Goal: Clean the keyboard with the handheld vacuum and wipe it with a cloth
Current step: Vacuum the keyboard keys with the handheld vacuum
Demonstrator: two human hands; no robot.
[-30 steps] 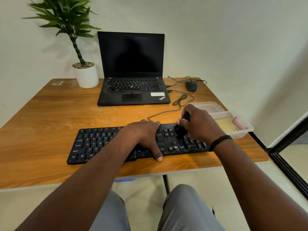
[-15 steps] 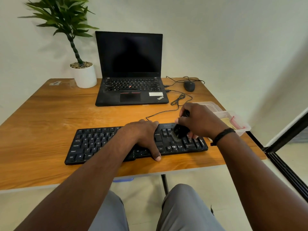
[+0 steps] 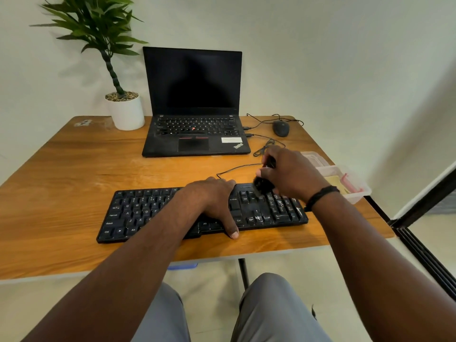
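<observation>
Right hand (image 3: 291,176) has shifted a little toward the far edge of the flat black plastic keyboard (image 3: 148,213) versus half a second ago, now over the far-right key cluster rather than mid-numpad; left hand (image 3: 212,201) hasn't moved, palm down on the keyboard's middle, fingers relaxed and spread, thumb tip at the near edge. Right-hand fingers are curled round a small black handheld tool (image 3: 262,185), blurred, its dark lower end touching or just above the keys; whether it is the vacuum or a brush attachment I cannot tell. Keyboard lies near-centre on the orange-brown wooden bench (image 3: 74,169), its thin black cable (image 3: 237,167) running far-right. Right hand hides most of the tool and part of the clear plastic tray (image 3: 355,191) at the bench's right edge; a pale yellow cloth (image 3: 334,182) and something pink inside it are only partly seen. Left forearm covers the keyboard's central keys. Far side: open black laptop (image 3: 195,134) with dark screen, black mouse (image 3: 281,128), green plant in white pot (image 3: 128,112). Grey trouser knees at the bottom edge, cut off.
</observation>
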